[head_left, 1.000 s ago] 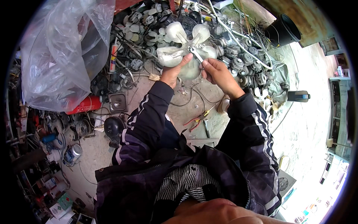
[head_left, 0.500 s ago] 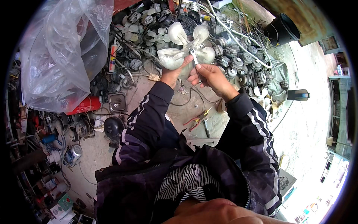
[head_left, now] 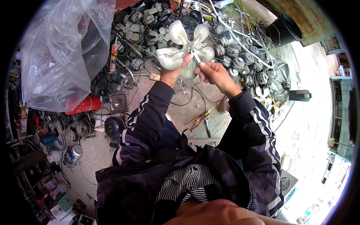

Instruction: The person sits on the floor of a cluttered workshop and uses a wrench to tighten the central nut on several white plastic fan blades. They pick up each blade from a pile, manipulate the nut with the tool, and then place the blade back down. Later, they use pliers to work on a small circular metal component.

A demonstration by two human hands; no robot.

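Note:
A pale, grimy fan blade (head_left: 170,58) with several rounded petals is held up before me. My left hand (head_left: 173,73) grips it from below, the thumb lying toward its hub and the other fingers hidden behind. In my right hand (head_left: 217,77) is a silver wrench (head_left: 195,57), pinched between thumb and fingers. The wrench's upper end sits on the hub (head_left: 191,51) at the centre of the blade. Whatever lies behind the blade is mostly hidden.
Several small motors (head_left: 240,62) and cables are heaped beyond my hands. Pliers (head_left: 198,119) and a dark-handled tool (head_left: 207,128) lie on the floor between my legs. At left are a plastic bag (head_left: 63,56), a red cylinder (head_left: 85,105) and a metal lid (head_left: 118,102). A black bucket (head_left: 284,30) stands far right.
The wrench has turned on the hub, its lower end swinging to the right. My right hand has moved slightly up and right with it. The fan blade has shifted a little to the left.

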